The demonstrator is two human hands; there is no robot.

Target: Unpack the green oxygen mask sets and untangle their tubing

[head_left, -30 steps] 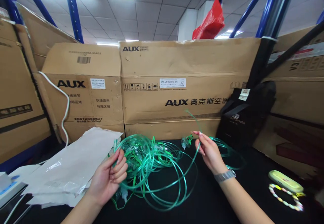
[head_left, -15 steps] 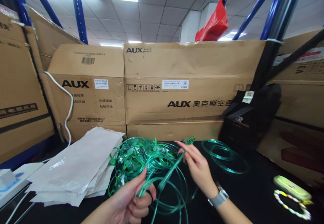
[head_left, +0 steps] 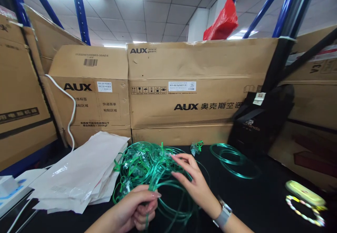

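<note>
Thin green tubing hangs in loose loops from my left hand, whose thumb and fingers are closed on several strands. My right hand reaches over the loops with its thumb and fingers apart, its fingertips at the edge of the heap; I see nothing gripped in it. The heap behind both hands is a tangle of green tubing, clear plastic parts and bright green straps. Just beyond my right hand lies a small clear plastic piece with a green strap.
A separate green tubing coil lies on the black table at the right. White plastic bags are stacked left, beside a power strip. Cardboard boxes wall off the back. A black bag, yellow case and bead bracelet are right.
My right hand has let go of the tube it held, moved slightly left and down, and spread its fingers. My left hand has turned and keeps its hold on the tubing.
</note>
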